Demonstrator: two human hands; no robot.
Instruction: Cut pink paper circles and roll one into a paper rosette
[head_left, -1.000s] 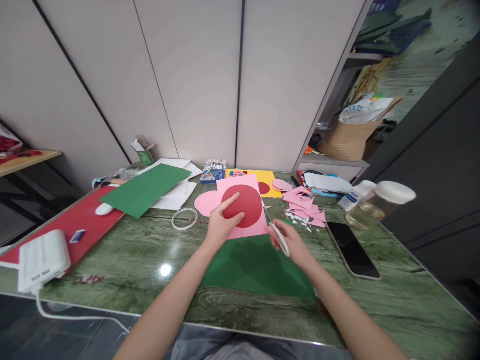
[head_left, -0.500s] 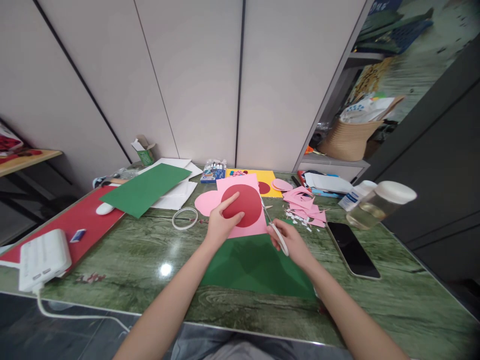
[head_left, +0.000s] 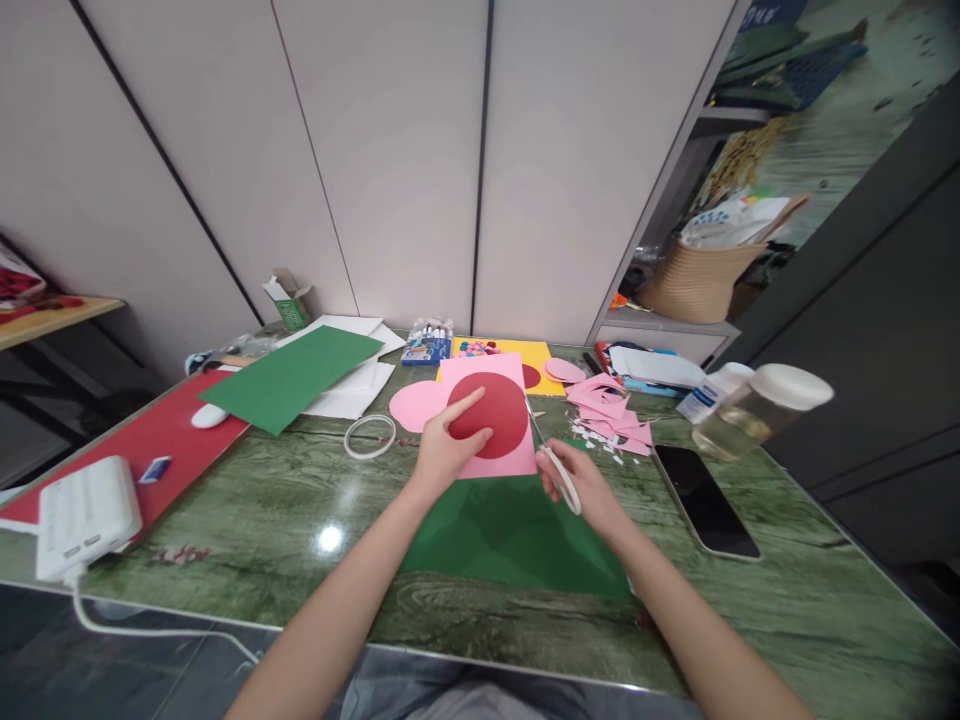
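Observation:
My left hand [head_left: 444,450] pinches a pink paper sheet [head_left: 501,455] together with a dark red paper circle [head_left: 499,408] lying on it, thumb on top of the circle. My right hand [head_left: 581,485] is closed on white-handled scissors [head_left: 551,452], whose blades meet the right edge of the pink sheet. Both are held just above a green paper sheet [head_left: 517,540] lying on the green marble table [head_left: 285,500].
A pink cut-out shape [head_left: 414,402], a white tape ring [head_left: 370,437], pink scraps [head_left: 611,410], a black phone [head_left: 705,498], a clear lidded jar [head_left: 757,405], another green sheet [head_left: 292,375], a red sheet [head_left: 161,445], a white power strip [head_left: 86,515] and yellow paper [head_left: 540,355] lie around.
The pink sheet with the red circle has shifted very slightly to the right in my left hand. The scissors stay at its right edge.

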